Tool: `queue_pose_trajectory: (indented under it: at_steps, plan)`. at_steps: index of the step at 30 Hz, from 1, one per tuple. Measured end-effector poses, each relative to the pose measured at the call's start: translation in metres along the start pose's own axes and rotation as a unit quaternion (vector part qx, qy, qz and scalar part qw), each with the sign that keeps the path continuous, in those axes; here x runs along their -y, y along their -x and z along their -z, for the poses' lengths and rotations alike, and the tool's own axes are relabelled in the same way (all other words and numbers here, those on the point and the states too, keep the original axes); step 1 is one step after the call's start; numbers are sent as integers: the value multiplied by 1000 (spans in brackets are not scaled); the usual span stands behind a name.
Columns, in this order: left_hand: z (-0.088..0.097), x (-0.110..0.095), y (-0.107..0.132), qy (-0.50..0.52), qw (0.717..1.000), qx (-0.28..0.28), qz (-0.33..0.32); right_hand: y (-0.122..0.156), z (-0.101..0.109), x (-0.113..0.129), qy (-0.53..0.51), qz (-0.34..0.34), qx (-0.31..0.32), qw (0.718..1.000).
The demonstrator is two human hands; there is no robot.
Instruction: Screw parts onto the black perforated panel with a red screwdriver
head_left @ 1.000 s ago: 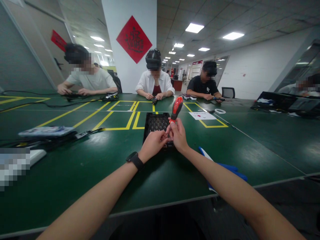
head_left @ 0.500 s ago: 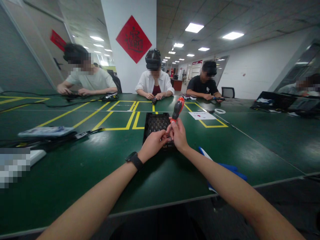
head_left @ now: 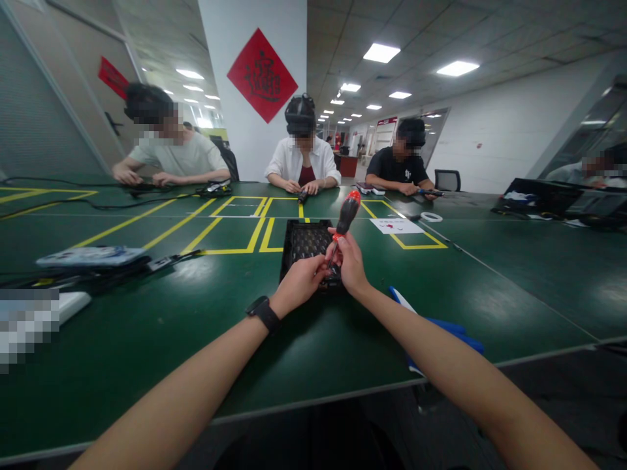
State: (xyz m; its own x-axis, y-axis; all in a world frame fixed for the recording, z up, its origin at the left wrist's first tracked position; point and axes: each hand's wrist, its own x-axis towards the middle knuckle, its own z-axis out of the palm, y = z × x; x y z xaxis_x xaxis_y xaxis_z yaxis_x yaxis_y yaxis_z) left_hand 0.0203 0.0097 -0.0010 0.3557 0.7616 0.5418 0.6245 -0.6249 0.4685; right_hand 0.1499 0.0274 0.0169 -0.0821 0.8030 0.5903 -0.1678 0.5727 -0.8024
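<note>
A screwdriver (head_left: pixel 349 212) with a red and black handle stands tilted, handle up, its shaft running down between my hands. My right hand (head_left: pixel 351 261) is closed around it just below the handle. My left hand (head_left: pixel 306 277) has its fingers pinched together near the lower end of the shaft; what they hold, if anything, is too small to make out. Both hands are over the near end of a black tray (head_left: pixel 289 243) with a grid of rounded pockets. The screwdriver's tip is hard to make out among the fingers.
Blue and white gloves (head_left: pixel 448 328) lie beneath my right forearm. A white paper (head_left: pixel 396 226) and a white tape ring (head_left: pixel 431 217) lie on the green table (head_left: pixel 490 294) beyond. At left, a light blue case (head_left: pixel 93 256) rests among black cables. Several people sit working across the table.
The screwdriver has shifted very slightly, and my right fingers have moved a little around it. Otherwise my hands and the tray stay in place.
</note>
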Motion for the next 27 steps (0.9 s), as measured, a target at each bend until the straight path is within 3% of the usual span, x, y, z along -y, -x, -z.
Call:
queue_pose_trajectory:
  at_steps: [15, 23, 27]
  plan:
    - [0, -3, -1, 6, 999, -21, 34, 0, -1, 0, -5, 14, 9, 1000]
    - [-1, -1, 0, -8, 1000, -24, 13, -2, 1, -6, 10, 32, -25, 999]
    - [-2, 2, 0, -13, 1000, -19, 4, -2, 1, -8, -16, 6, -1, 1000]
